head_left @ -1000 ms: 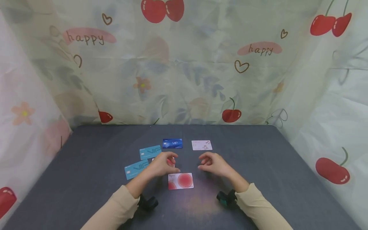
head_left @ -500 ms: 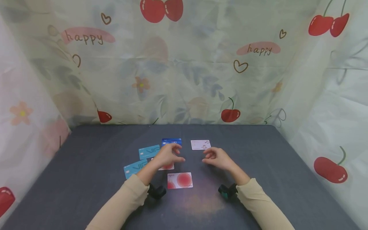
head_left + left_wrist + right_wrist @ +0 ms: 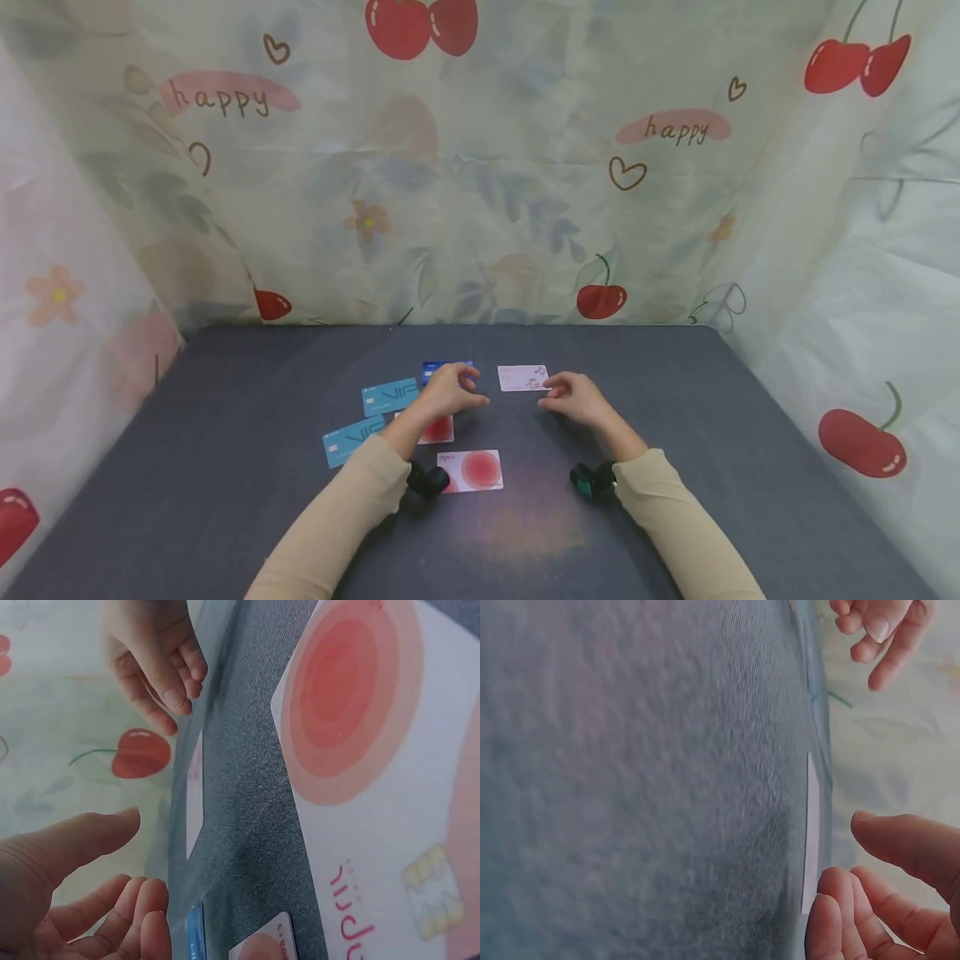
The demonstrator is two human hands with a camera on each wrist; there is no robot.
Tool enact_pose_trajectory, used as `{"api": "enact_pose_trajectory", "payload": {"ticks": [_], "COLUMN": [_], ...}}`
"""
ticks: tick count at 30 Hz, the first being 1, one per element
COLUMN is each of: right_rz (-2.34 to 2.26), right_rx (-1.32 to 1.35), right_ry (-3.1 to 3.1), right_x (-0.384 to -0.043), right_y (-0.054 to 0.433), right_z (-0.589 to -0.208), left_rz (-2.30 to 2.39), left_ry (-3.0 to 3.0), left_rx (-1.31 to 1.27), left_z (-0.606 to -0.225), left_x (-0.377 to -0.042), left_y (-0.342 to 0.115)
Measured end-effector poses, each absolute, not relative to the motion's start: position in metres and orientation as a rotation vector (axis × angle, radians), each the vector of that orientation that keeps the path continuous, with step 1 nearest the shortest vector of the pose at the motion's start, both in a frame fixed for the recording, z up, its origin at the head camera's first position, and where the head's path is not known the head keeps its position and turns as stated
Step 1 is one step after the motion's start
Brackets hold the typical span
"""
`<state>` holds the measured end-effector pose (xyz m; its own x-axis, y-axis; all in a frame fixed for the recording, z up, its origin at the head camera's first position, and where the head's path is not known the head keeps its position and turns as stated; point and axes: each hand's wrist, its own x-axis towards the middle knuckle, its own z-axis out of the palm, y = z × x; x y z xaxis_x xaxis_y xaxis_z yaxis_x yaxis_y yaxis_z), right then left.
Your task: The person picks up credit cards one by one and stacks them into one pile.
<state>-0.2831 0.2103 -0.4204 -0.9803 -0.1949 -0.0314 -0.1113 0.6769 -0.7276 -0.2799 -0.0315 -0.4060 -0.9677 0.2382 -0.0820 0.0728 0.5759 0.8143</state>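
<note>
My left hand (image 3: 453,392) hovers over the table with loosely bent fingers and nothing between them, partly covering a dark blue card (image 3: 433,367). My right hand (image 3: 577,398) is also without anything in it, its fingertips at the right edge of a pale pink card (image 3: 519,378). Below the left hand lies a white card with a red pattern (image 3: 438,431), half hidden by the wrist. Nearer the front is a second white card with red circles (image 3: 480,469), large in the left wrist view (image 3: 345,690). Thumb and fingers of both hands stand apart in the wrist views.
Two light blue VIP cards (image 3: 390,397) lie to the left, the nearer one (image 3: 351,439) partly behind the left forearm. The dark grey table (image 3: 675,392) is enclosed at the back and sides by a cherry-print curtain (image 3: 510,208). Black wrist cameras sit under both wrists.
Both hands have moved away from the front, toward the back of the table; the left also shifted right, and the right hand drifted slightly right. The cards have stayed in place.
</note>
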Motion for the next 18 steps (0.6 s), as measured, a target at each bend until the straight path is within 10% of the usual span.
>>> {"api": "enact_pose_trajectory", "payload": {"ticks": [18], "right_rz": [-1.163], "right_rx": [-0.042], "right_ry": [2.831], "right_x": [-0.313], "right_y": [0.215], "right_z": [-0.432], "left_rz": [1.307], "left_ry": [2.691], "left_rx": [0.321], "left_z": [-0.423], "left_x": [-0.304], "left_y": [-0.002]}}
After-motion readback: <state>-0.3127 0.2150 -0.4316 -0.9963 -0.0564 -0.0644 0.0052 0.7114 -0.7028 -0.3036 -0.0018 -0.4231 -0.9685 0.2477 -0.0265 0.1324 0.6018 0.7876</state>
